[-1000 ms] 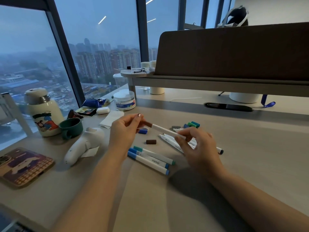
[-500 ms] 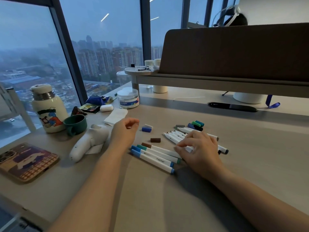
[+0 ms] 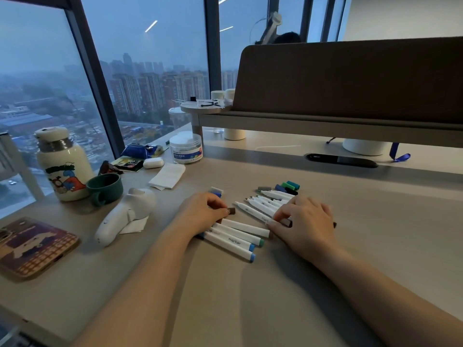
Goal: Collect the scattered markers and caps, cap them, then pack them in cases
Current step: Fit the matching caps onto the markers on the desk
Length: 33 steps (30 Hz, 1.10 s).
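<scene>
Several capped white markers with blue and green ends lie side by side at the desk's centre. Beyond them is a row of uncapped white markers. Loose caps in grey, blue, green and black sit at the far end of that row. My left hand reaches over the capped markers and pinches a small brown cap that lies on the desk. My right hand covers the near end of the uncapped row, its fingertips curled on a marker with a dark brown end. A blue cap peeks out behind my left hand.
On the left stand a cartoon-printed bottle, a green mug, a white handheld device and a phone. A folded tissue and a plastic tub are further back. A raised shelf with a brown panel spans the rear.
A second ago both hands held a brown-tipped marker in the air. It now lies with the capped markers. My left hand has moved onto the brown cap, and my right hand has settled on the uncapped row.
</scene>
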Each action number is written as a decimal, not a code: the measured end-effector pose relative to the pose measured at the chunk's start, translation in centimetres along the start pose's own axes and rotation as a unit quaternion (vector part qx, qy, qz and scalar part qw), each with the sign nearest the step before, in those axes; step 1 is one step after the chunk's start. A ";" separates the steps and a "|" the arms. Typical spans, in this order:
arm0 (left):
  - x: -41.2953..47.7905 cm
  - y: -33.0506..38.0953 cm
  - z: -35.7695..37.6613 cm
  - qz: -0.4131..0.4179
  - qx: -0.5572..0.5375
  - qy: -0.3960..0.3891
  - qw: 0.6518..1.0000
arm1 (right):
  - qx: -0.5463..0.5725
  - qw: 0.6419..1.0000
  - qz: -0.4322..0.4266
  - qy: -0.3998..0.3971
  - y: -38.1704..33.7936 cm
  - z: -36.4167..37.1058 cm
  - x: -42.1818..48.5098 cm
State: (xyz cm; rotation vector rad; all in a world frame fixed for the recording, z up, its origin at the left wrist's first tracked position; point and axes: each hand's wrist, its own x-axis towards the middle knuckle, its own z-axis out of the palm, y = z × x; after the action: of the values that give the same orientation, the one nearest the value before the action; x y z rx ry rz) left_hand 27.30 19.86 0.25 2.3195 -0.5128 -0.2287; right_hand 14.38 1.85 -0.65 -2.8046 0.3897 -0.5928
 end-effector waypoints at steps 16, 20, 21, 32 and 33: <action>-0.5 0.4 -1.1 0.048 -0.216 0.104 0.970 | 0.128 0.985 0.022 0.111 0.5 0.4 0.4; -0.7 0.2 -1.8 0.060 -0.284 0.128 0.948 | 0.224 0.964 0.026 0.142 0.7 0.6 0.4; -0.8 0.2 -1.8 0.069 -0.290 0.123 0.947 | 0.239 0.959 0.022 0.150 0.8 0.6 0.4; -1.3 0.7 -1.6 0.123 -0.304 0.092 0.940 | 0.266 0.946 -0.007 0.186 0.9 0.9 0.4; -1.2 0.7 -1.5 0.122 -0.304 0.091 0.941 | 0.269 0.945 -0.006 0.185 0.9 0.9 0.4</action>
State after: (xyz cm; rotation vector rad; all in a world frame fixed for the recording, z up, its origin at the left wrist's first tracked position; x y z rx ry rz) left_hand 26.48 20.90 1.82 1.6396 -0.5392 -0.0404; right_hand 14.93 1.05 -1.56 -2.1725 0.2312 -1.0544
